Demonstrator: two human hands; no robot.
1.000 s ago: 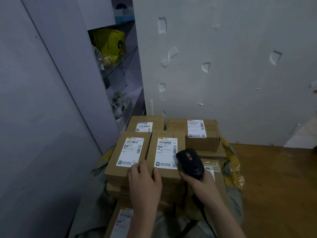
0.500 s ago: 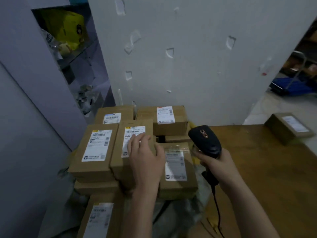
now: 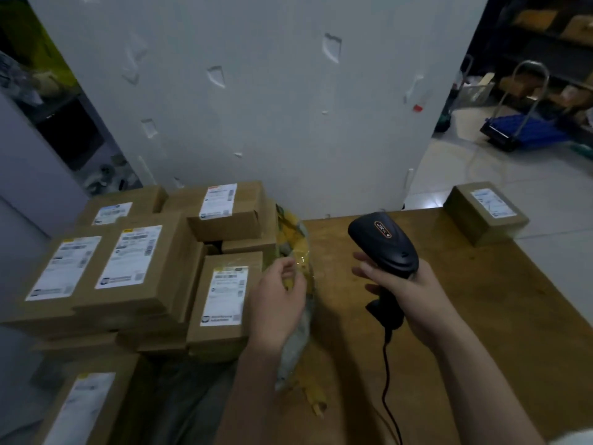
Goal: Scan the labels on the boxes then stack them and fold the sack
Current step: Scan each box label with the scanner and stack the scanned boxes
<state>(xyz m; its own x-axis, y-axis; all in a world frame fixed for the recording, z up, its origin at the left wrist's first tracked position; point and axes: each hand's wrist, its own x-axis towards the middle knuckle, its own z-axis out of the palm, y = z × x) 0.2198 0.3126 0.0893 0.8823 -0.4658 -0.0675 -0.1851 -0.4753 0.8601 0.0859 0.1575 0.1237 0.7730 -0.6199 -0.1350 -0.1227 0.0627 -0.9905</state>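
Several brown cardboard boxes (image 3: 128,268) with white labels are piled at the left on a grey and yellow sack (image 3: 296,245). One labelled box (image 3: 224,300) lies nearest my left hand. My left hand (image 3: 277,300) hovers at the sack's yellow edge, fingers loosely curled, and whether it pinches the sack is unclear. My right hand (image 3: 404,290) grips the handle of a black barcode scanner (image 3: 383,244) above the wooden table (image 3: 481,316). A single labelled box (image 3: 486,213) sits at the table's far right corner.
A white wall stands right behind the boxes. A grey cabinet with shelves is at the left. The scanner's cable (image 3: 386,380) hangs down over the table. Beyond the table edge at the right, a blue trolley (image 3: 519,130) stands on a tiled floor.
My left hand has left the top of the labelled box and moved right to the sack's edge. My right hand carried the scanner rightward over the table. The view turned right.
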